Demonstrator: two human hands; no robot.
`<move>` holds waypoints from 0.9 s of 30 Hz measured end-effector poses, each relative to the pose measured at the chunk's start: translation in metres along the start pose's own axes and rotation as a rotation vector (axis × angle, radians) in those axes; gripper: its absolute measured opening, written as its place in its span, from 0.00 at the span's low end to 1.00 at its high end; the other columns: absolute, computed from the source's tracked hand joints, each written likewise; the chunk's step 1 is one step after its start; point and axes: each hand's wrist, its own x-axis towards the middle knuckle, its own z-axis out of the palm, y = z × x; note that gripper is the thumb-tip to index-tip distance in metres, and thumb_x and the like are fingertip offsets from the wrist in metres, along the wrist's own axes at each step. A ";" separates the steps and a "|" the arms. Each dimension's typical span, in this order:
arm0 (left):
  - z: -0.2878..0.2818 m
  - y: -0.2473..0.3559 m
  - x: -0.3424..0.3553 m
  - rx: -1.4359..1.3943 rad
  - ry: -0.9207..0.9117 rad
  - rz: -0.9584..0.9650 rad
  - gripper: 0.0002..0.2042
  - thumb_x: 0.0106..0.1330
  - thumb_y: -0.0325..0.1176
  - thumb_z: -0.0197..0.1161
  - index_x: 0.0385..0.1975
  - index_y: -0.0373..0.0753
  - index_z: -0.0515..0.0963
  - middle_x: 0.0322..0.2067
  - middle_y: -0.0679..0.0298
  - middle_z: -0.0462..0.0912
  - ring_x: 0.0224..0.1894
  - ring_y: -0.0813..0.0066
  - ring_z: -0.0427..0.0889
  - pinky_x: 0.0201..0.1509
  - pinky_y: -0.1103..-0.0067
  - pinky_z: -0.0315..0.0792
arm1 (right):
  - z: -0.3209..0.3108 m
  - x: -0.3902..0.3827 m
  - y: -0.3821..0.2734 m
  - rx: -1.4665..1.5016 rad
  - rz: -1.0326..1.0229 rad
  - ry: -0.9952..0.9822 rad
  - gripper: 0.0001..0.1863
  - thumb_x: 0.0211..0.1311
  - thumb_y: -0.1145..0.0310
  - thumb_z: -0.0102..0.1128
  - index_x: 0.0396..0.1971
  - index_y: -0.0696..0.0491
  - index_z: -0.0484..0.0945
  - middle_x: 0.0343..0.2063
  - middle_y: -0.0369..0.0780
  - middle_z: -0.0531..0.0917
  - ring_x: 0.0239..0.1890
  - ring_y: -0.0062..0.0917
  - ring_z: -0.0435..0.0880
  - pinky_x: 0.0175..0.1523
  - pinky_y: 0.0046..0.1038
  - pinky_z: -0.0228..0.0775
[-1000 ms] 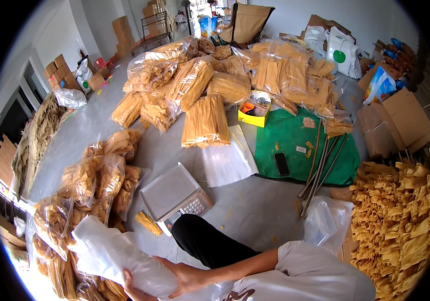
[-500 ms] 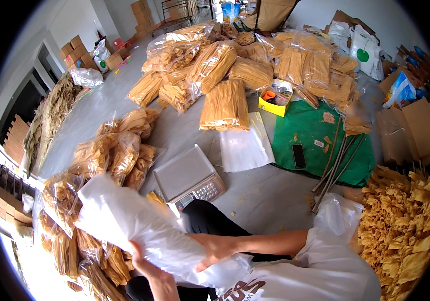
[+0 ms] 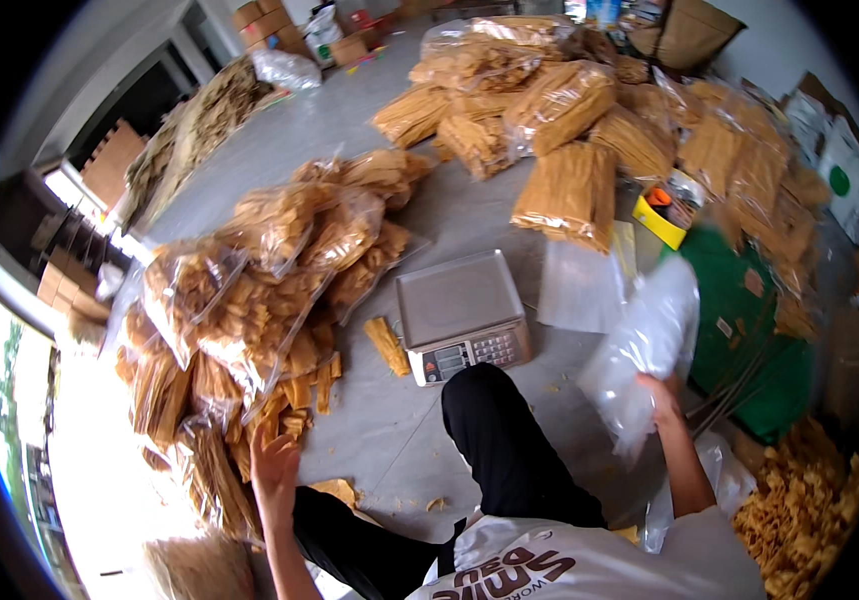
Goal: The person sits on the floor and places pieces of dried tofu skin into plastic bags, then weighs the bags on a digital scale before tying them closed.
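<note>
My right hand [image 3: 661, 398] is closed on a crumpled clear plastic bag [image 3: 646, 335], held up over the floor to the right of my knee. Beside the bagged strips at the left, my left hand [image 3: 275, 468] is raised with its fingers apart and nothing in it. Several clear bags of dried yellow-brown strips [image 3: 269, 240] lie heaped there, with loose strips [image 3: 294, 400] spilling at the pile's near side. In front of my knee stands a digital scale [image 3: 461, 310] with a bare metal pan. A single bundle of strips [image 3: 386, 346] rests against its left side.
A larger heap of bagged strips [image 3: 559, 105] spreads across the back. Flat clear bags [image 3: 579, 285] lie right of the scale, near a yellow box [image 3: 659, 222]. A green sheet [image 3: 739, 310] with thin rods [image 3: 739, 385] covers the right floor. Loose curled pieces [image 3: 799, 510] are piled at the lower right.
Both hands held the plastic bag before. My left hand has let go and moved left; my right hand has carried the bag to the right. The view has turned leftward.
</note>
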 end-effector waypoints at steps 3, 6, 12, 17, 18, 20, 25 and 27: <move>-0.062 -0.032 -0.032 0.684 0.197 -0.024 0.26 0.52 0.21 0.60 0.54 0.35 0.65 0.30 0.56 0.79 0.29 0.72 0.78 0.37 0.77 0.71 | -0.029 0.001 0.043 -0.384 -0.243 0.364 0.26 0.37 0.72 0.65 0.42 0.61 0.72 0.34 0.42 0.78 0.36 0.33 0.77 0.43 0.31 0.69; -0.090 -0.053 -0.058 0.790 0.138 -0.170 0.19 0.56 0.28 0.60 0.49 0.34 0.70 0.32 0.57 0.80 0.33 0.73 0.78 0.41 0.78 0.70 | -0.101 0.036 0.137 -0.323 -0.245 0.422 0.28 0.38 0.73 0.66 0.45 0.59 0.71 0.38 0.44 0.77 0.38 0.38 0.76 0.44 0.37 0.68; -0.096 -0.081 -0.096 0.409 0.413 -0.274 0.14 0.63 0.36 0.55 0.37 0.30 0.76 0.33 0.61 0.80 0.38 0.77 0.75 0.47 0.83 0.66 | -0.136 0.058 0.189 -0.929 0.479 0.390 0.38 0.44 0.72 0.62 0.58 0.53 0.55 0.55 0.50 0.61 0.55 0.43 0.62 0.55 0.44 0.57; -0.097 -0.076 -0.112 0.417 0.487 -0.262 0.12 0.62 0.35 0.56 0.36 0.30 0.77 0.32 0.63 0.80 0.37 0.78 0.76 0.45 0.83 0.67 | -0.063 0.072 0.168 -1.486 0.303 0.819 0.44 0.46 0.73 0.60 0.63 0.51 0.45 0.61 0.52 0.50 0.62 0.46 0.50 0.60 0.44 0.50; -0.095 -0.071 -0.113 0.443 0.493 -0.251 0.12 0.62 0.35 0.56 0.36 0.31 0.77 0.31 0.63 0.80 0.37 0.78 0.76 0.45 0.83 0.67 | -0.047 0.074 0.163 -1.514 0.274 0.768 0.45 0.46 0.73 0.59 0.64 0.51 0.42 0.62 0.52 0.47 0.63 0.47 0.48 0.62 0.44 0.49; -0.108 -0.075 -0.123 0.459 0.489 -0.266 0.11 0.61 0.34 0.56 0.35 0.31 0.77 0.30 0.62 0.80 0.36 0.79 0.76 0.44 0.83 0.67 | -0.024 0.080 0.153 -1.478 0.252 0.459 0.46 0.47 0.73 0.55 0.64 0.51 0.37 0.63 0.56 0.37 0.65 0.51 0.37 0.64 0.46 0.42; -0.118 -0.050 -0.145 0.550 0.487 -0.358 0.11 0.55 0.34 0.60 0.28 0.31 0.75 0.24 0.58 0.79 0.29 0.72 0.78 0.38 0.78 0.69 | 0.000 0.119 0.156 -1.320 -0.004 -0.019 0.44 0.44 0.71 0.55 0.62 0.59 0.42 0.60 0.61 0.43 0.62 0.54 0.46 0.64 0.40 0.47; -0.118 -0.047 -0.158 0.771 0.512 -0.372 0.10 0.55 0.33 0.59 0.28 0.31 0.75 0.24 0.55 0.78 0.29 0.65 0.78 0.38 0.75 0.70 | 0.034 0.120 0.149 -1.298 -0.021 -0.102 0.41 0.44 0.71 0.56 0.60 0.61 0.50 0.58 0.58 0.54 0.60 0.49 0.56 0.62 0.35 0.52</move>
